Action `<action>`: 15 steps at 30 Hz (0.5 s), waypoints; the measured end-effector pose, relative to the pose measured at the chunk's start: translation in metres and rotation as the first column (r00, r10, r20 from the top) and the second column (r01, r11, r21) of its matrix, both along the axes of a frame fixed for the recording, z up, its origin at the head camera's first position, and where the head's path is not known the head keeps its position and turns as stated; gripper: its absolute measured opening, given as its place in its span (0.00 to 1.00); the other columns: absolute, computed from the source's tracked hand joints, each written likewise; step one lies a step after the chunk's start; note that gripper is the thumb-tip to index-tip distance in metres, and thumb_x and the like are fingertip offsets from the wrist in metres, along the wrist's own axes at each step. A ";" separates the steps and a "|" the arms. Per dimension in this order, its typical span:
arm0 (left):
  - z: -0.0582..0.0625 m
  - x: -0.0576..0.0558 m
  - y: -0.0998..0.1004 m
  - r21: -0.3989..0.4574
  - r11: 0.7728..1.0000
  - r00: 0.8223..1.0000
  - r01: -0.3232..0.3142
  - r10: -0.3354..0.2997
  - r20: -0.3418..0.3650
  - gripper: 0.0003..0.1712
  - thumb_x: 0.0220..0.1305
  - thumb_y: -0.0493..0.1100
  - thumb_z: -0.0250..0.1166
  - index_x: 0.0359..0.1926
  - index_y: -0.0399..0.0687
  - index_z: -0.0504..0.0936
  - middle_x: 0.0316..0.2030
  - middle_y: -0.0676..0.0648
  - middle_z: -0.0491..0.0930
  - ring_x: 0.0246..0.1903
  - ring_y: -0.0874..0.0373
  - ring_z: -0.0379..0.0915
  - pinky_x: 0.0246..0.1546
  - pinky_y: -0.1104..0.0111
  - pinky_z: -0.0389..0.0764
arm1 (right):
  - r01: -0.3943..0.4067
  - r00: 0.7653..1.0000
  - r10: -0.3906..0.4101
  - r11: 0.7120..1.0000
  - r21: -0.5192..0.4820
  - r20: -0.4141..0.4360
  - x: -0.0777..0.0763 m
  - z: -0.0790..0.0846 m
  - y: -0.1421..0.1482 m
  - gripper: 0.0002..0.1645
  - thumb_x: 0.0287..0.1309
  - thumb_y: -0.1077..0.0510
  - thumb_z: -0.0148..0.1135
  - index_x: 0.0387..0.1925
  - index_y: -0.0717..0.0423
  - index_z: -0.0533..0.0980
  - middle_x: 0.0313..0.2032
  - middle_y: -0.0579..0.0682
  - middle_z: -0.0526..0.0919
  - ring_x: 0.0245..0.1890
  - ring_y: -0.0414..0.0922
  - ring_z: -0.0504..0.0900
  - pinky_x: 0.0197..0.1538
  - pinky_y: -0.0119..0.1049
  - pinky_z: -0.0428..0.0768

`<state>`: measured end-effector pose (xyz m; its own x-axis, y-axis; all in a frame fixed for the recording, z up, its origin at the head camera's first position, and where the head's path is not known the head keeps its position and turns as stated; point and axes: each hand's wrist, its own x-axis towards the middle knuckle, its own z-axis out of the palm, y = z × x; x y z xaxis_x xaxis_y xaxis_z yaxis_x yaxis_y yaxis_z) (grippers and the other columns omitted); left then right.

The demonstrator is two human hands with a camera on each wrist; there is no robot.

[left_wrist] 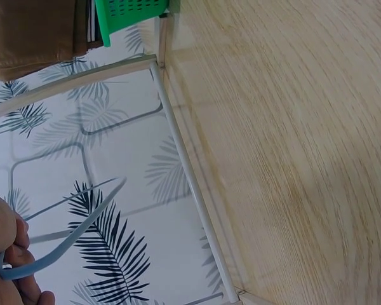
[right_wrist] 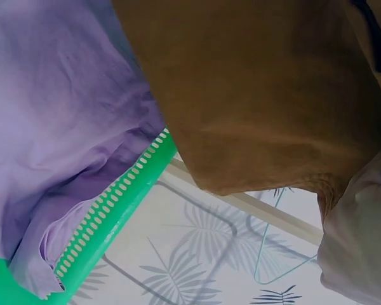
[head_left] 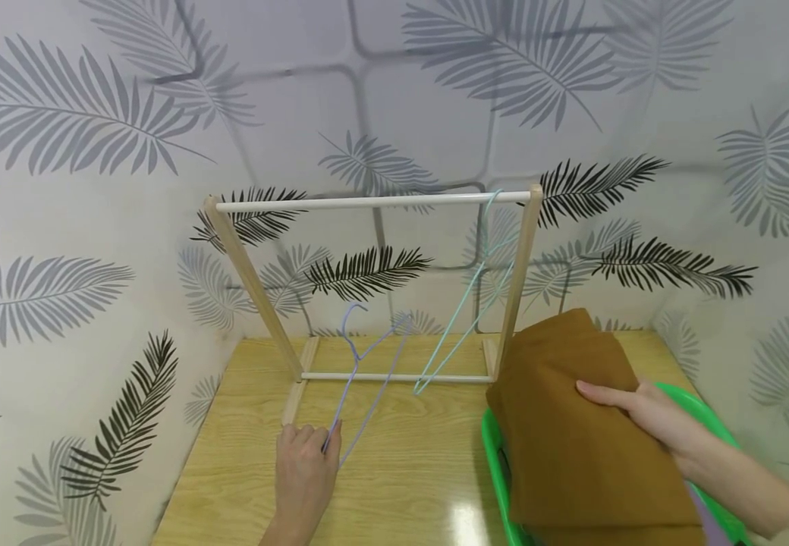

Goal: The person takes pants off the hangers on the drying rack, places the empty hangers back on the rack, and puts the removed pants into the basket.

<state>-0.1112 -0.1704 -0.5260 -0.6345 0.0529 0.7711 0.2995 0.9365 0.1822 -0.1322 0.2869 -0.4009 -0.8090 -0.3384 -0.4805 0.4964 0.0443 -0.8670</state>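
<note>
My left hand [head_left: 306,470] grips a lavender-blue clothes hanger [head_left: 357,356] by its lower end, hook pointing away toward the rack. In the left wrist view, curled fingers [left_wrist: 22,260] wrap round one end of the hanger. On the right, my right hand [head_left: 661,425] holds a folded brown garment [head_left: 572,455], thumb on top and the other fingers hidden beneath or behind the cloth. This garment is above the green basket [head_left: 495,466] and covers much of it. A light purple garment [right_wrist: 63,95] lies in the basket, seen in the right wrist view.
A small wooden clothes rack with a white top rod [head_left: 367,202] stands at the back of the wood-grain table [head_left: 408,470]. From the rod's right end hangs a turquoise hanger [head_left: 419,388]. Behind rises a wall [head_left: 422,98] with a leaf pattern.
</note>
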 end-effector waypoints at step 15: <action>-0.001 0.000 -0.001 0.002 1.000 1.000 -0.007 0.007 -0.002 0.26 0.51 0.34 0.80 0.09 0.46 0.72 0.09 0.53 0.67 0.21 0.64 0.51 0.27 0.73 0.55 | -0.036 0.999 0.037 0.993 0.116 -0.007 0.009 -0.005 0.011 0.13 0.77 0.41 0.57 0.52 0.41 0.76 0.41 0.44 0.93 0.40 0.47 0.93 0.47 0.47 0.90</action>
<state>-0.1114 -0.1710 -0.5268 -0.6331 0.0468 0.7726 0.2929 0.9384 0.1831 -0.1229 0.2981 -0.4056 -0.8018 -0.3104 -0.5106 0.4844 0.1627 -0.8596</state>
